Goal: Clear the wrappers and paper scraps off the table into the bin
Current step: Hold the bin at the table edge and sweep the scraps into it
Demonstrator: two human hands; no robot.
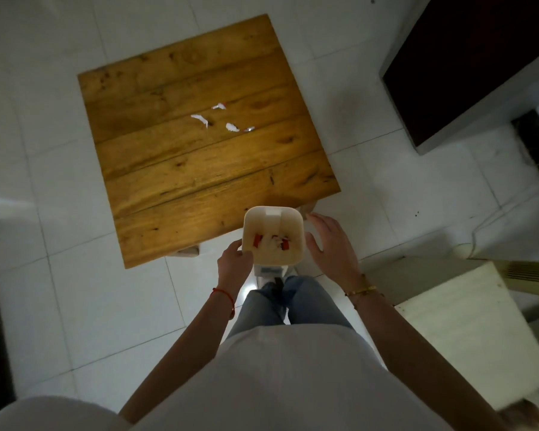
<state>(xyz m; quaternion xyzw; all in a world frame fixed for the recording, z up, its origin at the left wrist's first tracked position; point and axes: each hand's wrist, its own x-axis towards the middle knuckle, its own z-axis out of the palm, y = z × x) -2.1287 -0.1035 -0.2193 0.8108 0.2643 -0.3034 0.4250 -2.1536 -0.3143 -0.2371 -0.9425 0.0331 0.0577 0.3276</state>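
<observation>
A square wooden table point(199, 169) stands on the white tiled floor. Several white paper scraps point(231, 127) lie near its middle, one long scrap point(200, 118) to the left and a small one point(219, 106) farther back. A white bin point(294, 222) sits at the table's near right corner, with red wrappers point(256, 239) and white paper inside. My left hand point(234, 263) grips the bin's near left rim. My right hand point(332, 244) is beside the bin's right wall with fingers spread, holding nothing.
A dark cabinet point(467, 66) stands at the far right. A cream box-like surface point(467, 325) is close on my right, with a cable on the floor behind it. My legs in jeans point(290, 303) are below the bin.
</observation>
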